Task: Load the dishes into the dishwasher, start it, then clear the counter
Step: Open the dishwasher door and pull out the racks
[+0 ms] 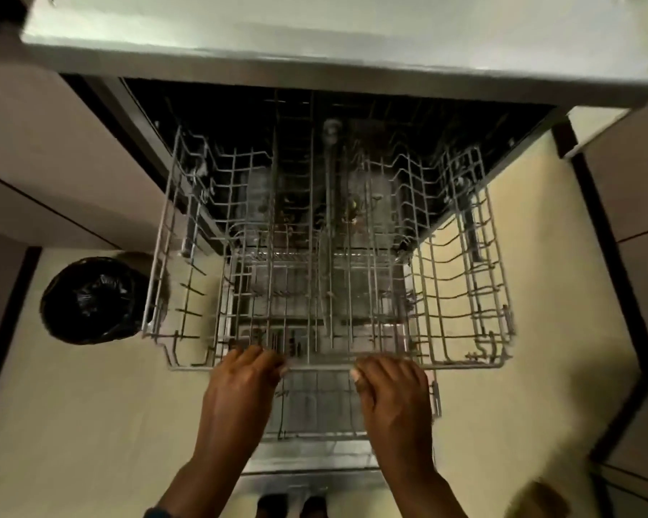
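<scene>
Both hands, left hand [246,383] and right hand [391,386], curl over the near rail of the empty grey wire dishwasher rack [461,278]; bare floor either side.

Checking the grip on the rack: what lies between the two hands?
In the head view, only a bare stretch of the upper rack's front rail lies between the left hand and right hand; no dishes.

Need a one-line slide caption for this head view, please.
Both hands, left hand and right hand, grip the front rail of the empty upper rack over the open dishwasher door.
</scene>
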`<state>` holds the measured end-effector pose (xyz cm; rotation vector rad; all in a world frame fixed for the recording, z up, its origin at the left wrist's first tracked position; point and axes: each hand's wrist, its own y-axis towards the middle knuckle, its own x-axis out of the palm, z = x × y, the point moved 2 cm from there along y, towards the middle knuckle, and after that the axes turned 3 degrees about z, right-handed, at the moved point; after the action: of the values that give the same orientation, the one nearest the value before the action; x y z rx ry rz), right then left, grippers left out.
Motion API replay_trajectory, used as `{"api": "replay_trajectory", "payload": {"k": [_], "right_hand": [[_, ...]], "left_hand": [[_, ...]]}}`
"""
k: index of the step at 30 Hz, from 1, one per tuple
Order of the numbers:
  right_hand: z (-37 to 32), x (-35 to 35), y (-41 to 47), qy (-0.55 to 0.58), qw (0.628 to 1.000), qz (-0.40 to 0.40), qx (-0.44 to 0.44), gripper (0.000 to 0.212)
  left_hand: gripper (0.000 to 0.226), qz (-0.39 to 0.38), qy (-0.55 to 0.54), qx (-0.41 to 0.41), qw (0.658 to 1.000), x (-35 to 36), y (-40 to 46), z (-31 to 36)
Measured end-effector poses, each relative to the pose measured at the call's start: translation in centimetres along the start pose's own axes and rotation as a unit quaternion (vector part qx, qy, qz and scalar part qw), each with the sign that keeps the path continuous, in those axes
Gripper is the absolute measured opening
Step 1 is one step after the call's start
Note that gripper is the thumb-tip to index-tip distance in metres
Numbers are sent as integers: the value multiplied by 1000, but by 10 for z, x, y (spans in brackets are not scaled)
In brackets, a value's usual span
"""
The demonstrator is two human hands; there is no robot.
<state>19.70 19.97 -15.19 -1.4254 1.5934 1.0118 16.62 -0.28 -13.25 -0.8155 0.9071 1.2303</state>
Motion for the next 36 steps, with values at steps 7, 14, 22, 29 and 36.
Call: {"api": "replay_trajectory", "payload": {"k": [7,14,22,29,36], "right_hand": [[-2,-18,-97,-18,997,-74,-9,29],[-1,-23,-117,-43,992,-117,20,28],[-25,-60,-102,6,989,-151,-3,32],[-90,-102,-55,23,991,-81,-105,26],[-159,-124,-50,38,987,-46,-147,21]], "left_hand": [[21,-123,-48,-58,990,5,-95,-2],[21,-134,-80,-78,985,6,-117,6],[27,-101,-64,-26,992,-38,-99,12],[24,1,-59,-25,998,-132,-71,29],[26,44,-83,-60,994,-189,-111,-5]]}}
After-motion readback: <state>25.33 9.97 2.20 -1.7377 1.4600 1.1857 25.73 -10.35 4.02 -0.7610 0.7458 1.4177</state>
